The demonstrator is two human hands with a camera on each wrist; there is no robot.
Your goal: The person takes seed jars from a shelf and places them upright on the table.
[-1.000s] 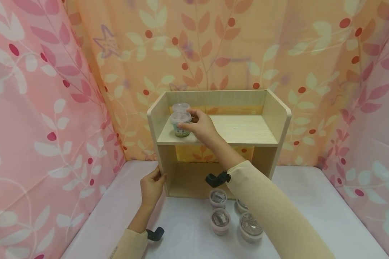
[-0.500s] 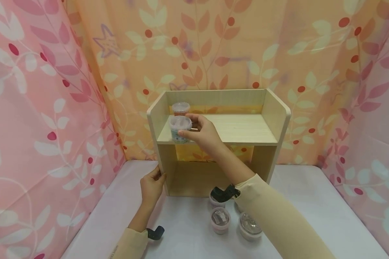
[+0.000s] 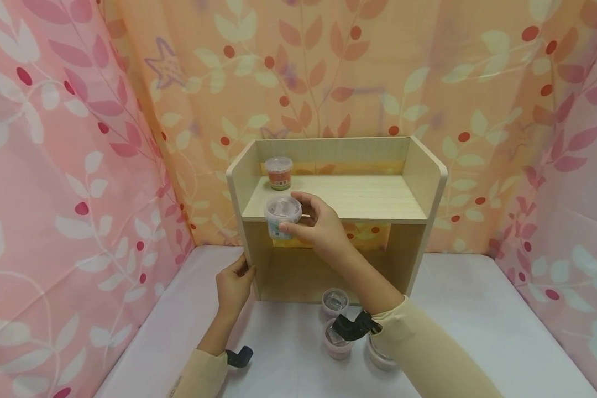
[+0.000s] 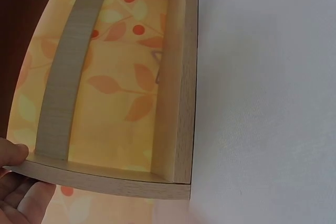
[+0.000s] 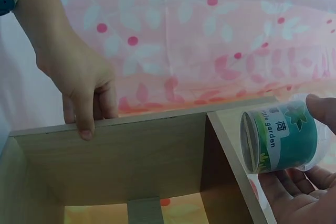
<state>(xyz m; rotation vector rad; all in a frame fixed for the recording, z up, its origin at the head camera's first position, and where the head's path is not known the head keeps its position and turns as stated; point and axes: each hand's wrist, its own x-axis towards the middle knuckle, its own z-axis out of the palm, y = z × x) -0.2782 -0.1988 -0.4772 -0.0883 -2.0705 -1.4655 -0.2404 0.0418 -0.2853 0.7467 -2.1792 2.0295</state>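
Pinching a green-labelled cup (image 3: 281, 213) near frame centre is the right hand (image 3: 320, 224); lower left, the left hand (image 3: 234, 284) pinches the wooden shelf (image 3: 365, 196).

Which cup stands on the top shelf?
The orange cup, at the left end; the right hand holds the green cup, others stand on the table.
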